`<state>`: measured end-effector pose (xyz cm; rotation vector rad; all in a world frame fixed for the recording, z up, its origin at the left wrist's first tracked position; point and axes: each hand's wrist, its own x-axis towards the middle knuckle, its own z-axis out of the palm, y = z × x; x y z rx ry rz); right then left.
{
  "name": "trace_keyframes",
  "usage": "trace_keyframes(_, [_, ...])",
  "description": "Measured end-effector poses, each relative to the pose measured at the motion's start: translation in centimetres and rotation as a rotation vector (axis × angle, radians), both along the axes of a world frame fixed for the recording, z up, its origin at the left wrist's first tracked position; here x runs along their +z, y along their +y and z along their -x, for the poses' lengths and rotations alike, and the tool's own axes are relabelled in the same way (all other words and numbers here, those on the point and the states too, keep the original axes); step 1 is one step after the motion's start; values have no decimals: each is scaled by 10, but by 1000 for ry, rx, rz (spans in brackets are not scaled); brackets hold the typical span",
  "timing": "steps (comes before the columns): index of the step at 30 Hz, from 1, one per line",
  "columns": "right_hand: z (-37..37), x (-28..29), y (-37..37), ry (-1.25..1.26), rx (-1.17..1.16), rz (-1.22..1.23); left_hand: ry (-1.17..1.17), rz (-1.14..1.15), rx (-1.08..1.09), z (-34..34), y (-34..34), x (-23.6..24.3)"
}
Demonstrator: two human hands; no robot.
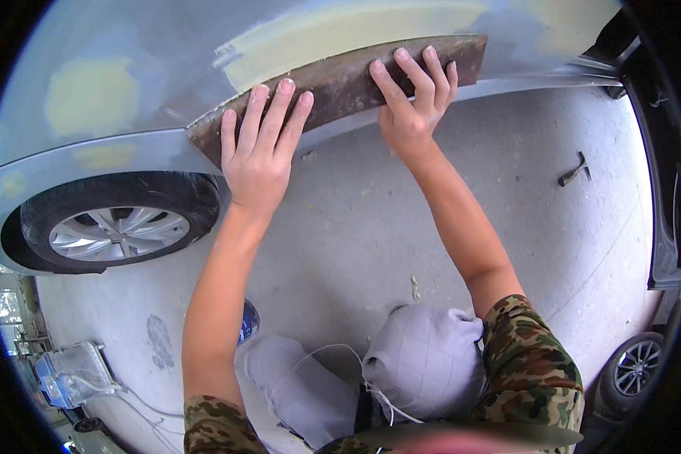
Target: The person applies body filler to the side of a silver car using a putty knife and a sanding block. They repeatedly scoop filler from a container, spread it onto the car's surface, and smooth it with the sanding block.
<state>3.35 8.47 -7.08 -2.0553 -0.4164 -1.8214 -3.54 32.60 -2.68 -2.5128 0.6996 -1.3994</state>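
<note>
Both my hands are on a long, stained dark metal strip lying against a car's body panel. My left hand has fingers extended over its left part, thumb hidden. My right hand grips its right part with curved fingers. Along the strip's upper edge runs a band of pale yellow filler, and more yellow patches mark the grey-blue panel to the left.
The car's front or rear wheel is at left. A hammer lies on the concrete floor. A loose wheel sits lower right, a blue wheeled machine with hoses lower left, dark trim far right.
</note>
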Motion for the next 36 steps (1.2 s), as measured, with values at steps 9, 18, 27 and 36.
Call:
trace_keyframes(9, [49,1,-22,115,-39,66,235,42,-53,42,-19,13])
trace_keyframes(18, [33,72,-35,-7,-49,41,9,48,-5,32,-32,74])
trace_keyframes(27, [16,59,-26,3,-35,44,-33,55,-15,7,-24,53])
trace_keyframes(36, [13,31,-27,27,-38,52,-9,83,-11,4,-26,22])
